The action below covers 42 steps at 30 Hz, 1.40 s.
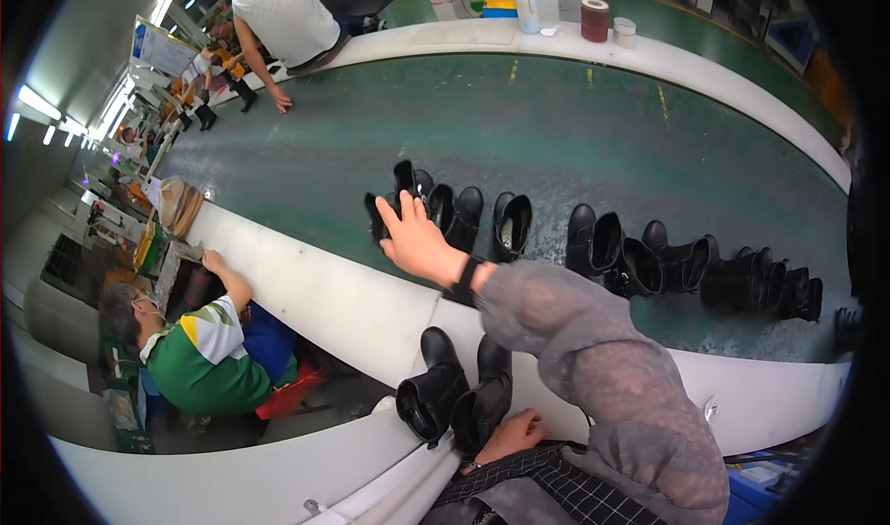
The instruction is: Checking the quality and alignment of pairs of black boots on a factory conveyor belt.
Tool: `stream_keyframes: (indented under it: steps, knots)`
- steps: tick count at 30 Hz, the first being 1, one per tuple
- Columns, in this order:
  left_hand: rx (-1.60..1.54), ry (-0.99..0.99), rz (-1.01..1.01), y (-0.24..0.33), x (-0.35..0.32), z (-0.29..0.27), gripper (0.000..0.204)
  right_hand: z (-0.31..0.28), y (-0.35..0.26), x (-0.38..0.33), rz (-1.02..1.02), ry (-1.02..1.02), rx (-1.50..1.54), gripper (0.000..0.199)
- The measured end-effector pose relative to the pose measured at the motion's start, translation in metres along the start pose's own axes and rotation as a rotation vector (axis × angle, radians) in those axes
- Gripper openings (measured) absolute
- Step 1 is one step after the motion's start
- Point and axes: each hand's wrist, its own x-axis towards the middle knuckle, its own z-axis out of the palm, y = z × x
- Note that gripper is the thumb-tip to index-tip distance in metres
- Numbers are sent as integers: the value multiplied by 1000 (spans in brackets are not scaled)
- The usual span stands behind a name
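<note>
My right hand (414,236) reaches out over the green belt, fingers spread, beside a cluster of black boots (468,211). Its fingertips overlap the leftmost boots; whether they touch cannot be told. Close to my body, two black ankle boots (434,381) stand side by side on the white ledge, their openings toward me. My left hand (515,433) lies low beside the right one of this pair, its fingers loosely bent and nothing visible in them. The boot shaft stands next to its wrist, and contact there is unclear.
More black boots (640,256) stand in a row along the belt (556,117) to the right. A white ledge (306,275) edges the belt. One person in green (209,367) sits at left; another in white (286,15) is across. Containers (594,20) stand on the far ledge.
</note>
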Motion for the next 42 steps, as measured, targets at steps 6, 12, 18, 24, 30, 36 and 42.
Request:
stream_keyframes:
  steps: [6, 12, 18, 24, 30, 36, 42]
  knots:
    - [-23, -22, 66, -2, 9, 0, 40, -105, 13, -83, 228, 146, -213, 81]
    - [101, -51, 102, 6, 11, 1, 41, -64, 44, -81, 104, -42, -493, 81]
    - [20, 23, 112, 6, 9, 0, 38, -22, 54, -45, -25, -82, -529, 42]
    - [35, 42, 115, 7, 3, 3, 38, -38, 77, -34, 4, -111, -397, 20]
    - [45, 60, 38, -25, 3, 18, 35, -150, 62, -73, 102, -44, -18, 17]
    - [-27, 233, 58, -6, -11, 19, 68, -250, -25, -221, -27, -90, -70, 18]
    - [129, 233, 344, 38, -24, 55, 110, -256, -52, -386, 95, -290, -48, 31]
